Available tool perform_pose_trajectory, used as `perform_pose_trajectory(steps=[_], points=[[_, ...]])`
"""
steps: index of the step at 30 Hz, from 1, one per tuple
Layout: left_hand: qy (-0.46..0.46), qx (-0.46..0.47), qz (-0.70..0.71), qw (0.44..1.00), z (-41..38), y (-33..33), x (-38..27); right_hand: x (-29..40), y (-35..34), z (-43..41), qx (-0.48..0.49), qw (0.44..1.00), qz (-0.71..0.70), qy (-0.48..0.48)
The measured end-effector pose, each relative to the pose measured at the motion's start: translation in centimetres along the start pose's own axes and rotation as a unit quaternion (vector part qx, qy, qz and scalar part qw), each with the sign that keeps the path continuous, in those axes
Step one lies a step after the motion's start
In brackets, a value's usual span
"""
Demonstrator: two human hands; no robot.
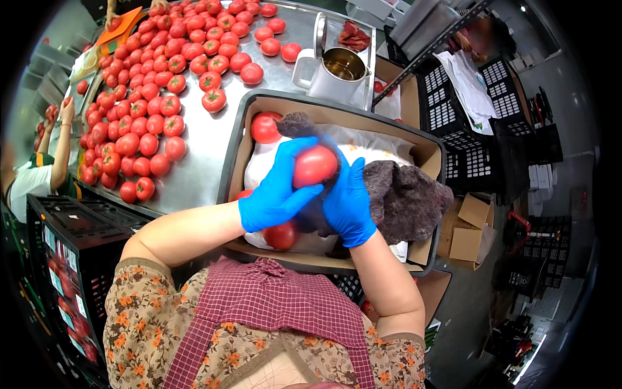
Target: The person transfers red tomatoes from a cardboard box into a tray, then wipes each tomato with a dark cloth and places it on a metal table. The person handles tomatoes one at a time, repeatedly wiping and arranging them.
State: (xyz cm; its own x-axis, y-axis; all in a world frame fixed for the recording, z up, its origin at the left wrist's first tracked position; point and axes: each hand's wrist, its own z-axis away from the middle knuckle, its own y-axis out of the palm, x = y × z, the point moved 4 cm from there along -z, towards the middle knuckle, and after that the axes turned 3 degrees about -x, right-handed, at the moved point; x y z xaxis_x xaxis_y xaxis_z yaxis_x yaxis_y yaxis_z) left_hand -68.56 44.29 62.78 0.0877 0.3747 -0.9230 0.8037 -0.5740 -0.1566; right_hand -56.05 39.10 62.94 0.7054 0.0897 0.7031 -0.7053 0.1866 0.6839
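Note:
Over a paper-lined crate my left hand, in a blue glove, grips a red tomato. My right hand, gloved the same way, holds a dark grey cloth against the tomato's right side and underside. More dark cloth lies bunched over the crate's right part. In the crate, one tomato sits at the upper left corner and another below my hands. Part of a further tomato shows behind my left wrist. White paper lines the crate.
Many tomatoes cover the steel table at left. An open metal jug and a red cloth stand beyond the crate. Black crates are stacked at lower left, others at right. Another person's arms are across the table.

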Motion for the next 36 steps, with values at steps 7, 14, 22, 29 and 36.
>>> perform_pose_trajectory(steps=[7,14,22,29,36], points=[[-0.024,0.002,-0.144,0.989,-1.0,-1.2,-0.7,-0.9,-1.7,-0.6,-0.028,0.984,0.153,-0.084],[-0.085,0.008,0.028,0.996,-0.1,-0.5,0.9,-0.7,-1.1,-0.2,-0.004,0.973,0.203,-0.106],[-0.043,-0.014,-0.130,0.990,-0.8,-1.3,0.9,-0.6,-1.3,-0.6,-0.015,0.999,0.030,-0.037],[-0.201,-0.011,0.130,0.971,-0.5,-0.8,1.8,-2.0,-3.0,-1.2,-0.017,0.978,0.191,-0.086],[-0.178,0.013,0.091,0.980,-0.6,-1.5,2.7,-1.1,-2.0,-0.8,-0.005,0.985,0.168,-0.030]])
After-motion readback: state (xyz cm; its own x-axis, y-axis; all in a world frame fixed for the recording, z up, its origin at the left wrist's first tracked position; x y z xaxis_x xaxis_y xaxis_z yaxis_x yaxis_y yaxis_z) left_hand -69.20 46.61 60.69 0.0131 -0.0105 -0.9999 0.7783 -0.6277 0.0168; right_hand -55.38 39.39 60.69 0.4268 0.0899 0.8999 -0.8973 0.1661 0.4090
